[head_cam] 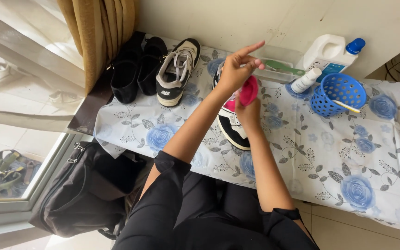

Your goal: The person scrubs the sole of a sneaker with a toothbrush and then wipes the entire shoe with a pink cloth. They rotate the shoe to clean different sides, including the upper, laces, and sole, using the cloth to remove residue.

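My right hand point(248, 113) holds a small round pink container point(249, 90) above a black and white sneaker point(234, 129) lying on the table. My left hand point(237, 67) is over the pink container, index finger stretched out and other fingers bent at its rim. A second black and white sneaker point(178, 71) stands further left on the floral tablecloth point(329, 153).
A pair of black shoes point(135, 69) sits at the table's left end. A clear tray with a green brush point(281, 68), a small white bottle point(305, 80), a blue basket point(339, 95) and a large white jug point(332, 53) stand at the back right. A dark bag point(79, 194) lies on the floor.
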